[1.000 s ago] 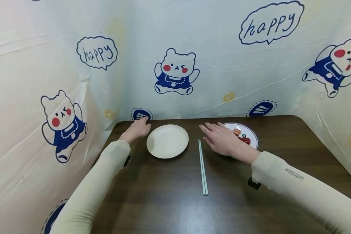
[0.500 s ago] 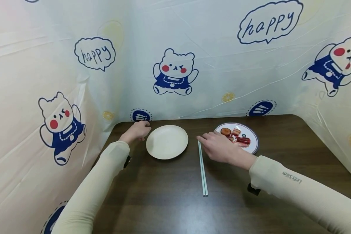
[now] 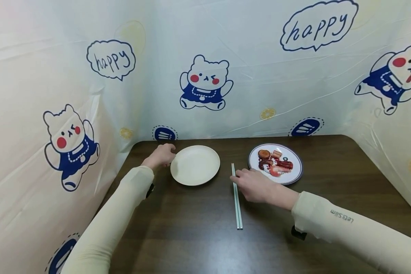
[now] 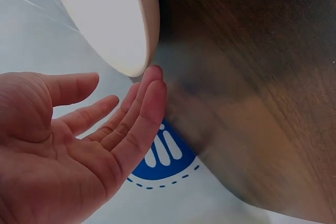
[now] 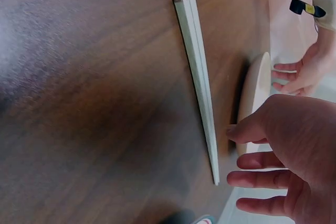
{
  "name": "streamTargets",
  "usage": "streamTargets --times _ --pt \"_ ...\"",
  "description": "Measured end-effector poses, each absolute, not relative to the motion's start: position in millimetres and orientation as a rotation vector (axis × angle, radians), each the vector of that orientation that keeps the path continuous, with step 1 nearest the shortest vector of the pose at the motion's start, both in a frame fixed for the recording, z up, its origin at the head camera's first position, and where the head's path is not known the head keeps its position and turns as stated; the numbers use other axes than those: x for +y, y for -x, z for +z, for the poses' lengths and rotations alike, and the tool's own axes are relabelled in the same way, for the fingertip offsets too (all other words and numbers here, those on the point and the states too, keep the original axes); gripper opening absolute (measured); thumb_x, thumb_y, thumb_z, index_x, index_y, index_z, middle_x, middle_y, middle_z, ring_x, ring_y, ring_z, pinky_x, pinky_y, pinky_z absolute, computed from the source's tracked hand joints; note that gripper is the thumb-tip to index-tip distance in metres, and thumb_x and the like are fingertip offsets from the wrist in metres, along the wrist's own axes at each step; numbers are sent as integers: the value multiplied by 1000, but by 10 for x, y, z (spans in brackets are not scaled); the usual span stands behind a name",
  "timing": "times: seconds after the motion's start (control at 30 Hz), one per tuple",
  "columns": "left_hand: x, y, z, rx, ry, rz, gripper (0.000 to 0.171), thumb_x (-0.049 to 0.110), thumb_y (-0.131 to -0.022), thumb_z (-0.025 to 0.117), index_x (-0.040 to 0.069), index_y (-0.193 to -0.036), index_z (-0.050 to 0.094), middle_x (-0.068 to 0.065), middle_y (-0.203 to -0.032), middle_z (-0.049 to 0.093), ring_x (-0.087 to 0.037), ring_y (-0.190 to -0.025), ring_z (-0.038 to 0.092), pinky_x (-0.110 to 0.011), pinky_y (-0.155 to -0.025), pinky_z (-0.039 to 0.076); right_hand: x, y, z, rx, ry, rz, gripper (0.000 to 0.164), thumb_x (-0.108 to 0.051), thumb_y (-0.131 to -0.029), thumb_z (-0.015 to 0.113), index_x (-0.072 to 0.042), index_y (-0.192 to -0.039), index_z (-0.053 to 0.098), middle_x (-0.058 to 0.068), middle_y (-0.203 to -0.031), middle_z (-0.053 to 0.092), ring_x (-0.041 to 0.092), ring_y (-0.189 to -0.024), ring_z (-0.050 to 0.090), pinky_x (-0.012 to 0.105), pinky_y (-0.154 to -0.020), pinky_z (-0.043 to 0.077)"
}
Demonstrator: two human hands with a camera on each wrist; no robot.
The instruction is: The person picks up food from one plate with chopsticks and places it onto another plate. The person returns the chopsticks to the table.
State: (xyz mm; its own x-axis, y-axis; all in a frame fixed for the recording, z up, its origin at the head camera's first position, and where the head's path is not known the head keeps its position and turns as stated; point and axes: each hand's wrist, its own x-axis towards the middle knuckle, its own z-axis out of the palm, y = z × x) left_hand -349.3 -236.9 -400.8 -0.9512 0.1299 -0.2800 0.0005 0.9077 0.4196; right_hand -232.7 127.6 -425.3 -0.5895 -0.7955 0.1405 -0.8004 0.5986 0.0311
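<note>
Close by the left rim of the cream plate [image 3: 196, 166] is my left hand [image 3: 160, 155]. In the left wrist view its fingers are loosely bent below the plate's edge [image 4: 113, 22], with nothing gripped; whether a fingertip touches the rim I cannot tell. My right hand [image 3: 255, 186] hovers over the upper half of a pair of pale green chopsticks [image 3: 238, 213]. The right wrist view shows its fingers spread apart, clear of the chopsticks [image 5: 199, 72], which lie side by side on the table.
A blue-rimmed white plate [image 3: 294, 161] with meat pieces on it, perhaps printed, stands beyond my right hand. Under everything is a dark wooden table [image 3: 178, 228]. A patterned curtain [image 3: 246, 87] encloses the back and sides.
My right hand has come off the blue-rimmed plate, moving toward me and over the chopsticks. My left hand has lowered slightly beside the cream plate, its fingers now bent downward.
</note>
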Motion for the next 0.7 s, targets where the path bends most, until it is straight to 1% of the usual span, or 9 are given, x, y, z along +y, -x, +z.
streamTargets --times 0.1,0.2,0.27,0.37,0.6,0.7 --pt "-2375 3491 -4021 2761 -102 596 54 9 -102 50 -5 -154 44 -20 -100 64 -28 -68 67 -36 -62 60 1276 2291 -4271 -2708 -1364 35 37 -7 -89 78 -1 -124 69 14 -105 66 29 -92 67 45 -74 63" --pt "-2381 3476 -4045 2747 -101 588 54 8 -102 50 -5 -154 44 -21 -101 66 -30 -71 68 -41 -67 63 1274 2270 -4283 -2744 -1375 20 37 -6 -89 79 -2 -124 70 13 -104 66 28 -92 67 44 -73 62" --pt "-2382 3468 -4062 2739 -87 598 53 8 -102 51 -4 -154 44 -22 -106 66 -31 -75 70 -44 -72 64 1271 2259 -4288 -2766 -1380 6 37 -6 -88 80 -3 -123 70 12 -104 66 27 -92 67 43 -73 62" --pt "-2390 3465 -4079 2709 -55 644 53 9 -104 52 -4 -154 44 -25 -114 64 -31 -78 70 -46 -76 65 1267 2241 -4287 -2792 -1387 -2 36 -6 -87 81 -5 -122 70 10 -102 66 26 -90 67 42 -72 61" --pt "-2420 3502 -4111 2615 49 762 50 10 -107 53 -2 -155 43 -29 -130 59 -30 -79 71 -43 -76 66 1261 2215 -4292 -2816 -1375 -19 37 -7 -87 82 -6 -121 70 10 -103 66 25 -91 67 42 -69 61" --pt "-2441 3519 -4147 2593 68 792 51 9 -107 53 0 -156 43 -29 -131 59 -29 -78 72 -42 -73 67 1260 2211 -4314 -2831 -1369 -38 38 -9 -87 82 -7 -123 70 10 -103 66 25 -92 67 42 -69 60"
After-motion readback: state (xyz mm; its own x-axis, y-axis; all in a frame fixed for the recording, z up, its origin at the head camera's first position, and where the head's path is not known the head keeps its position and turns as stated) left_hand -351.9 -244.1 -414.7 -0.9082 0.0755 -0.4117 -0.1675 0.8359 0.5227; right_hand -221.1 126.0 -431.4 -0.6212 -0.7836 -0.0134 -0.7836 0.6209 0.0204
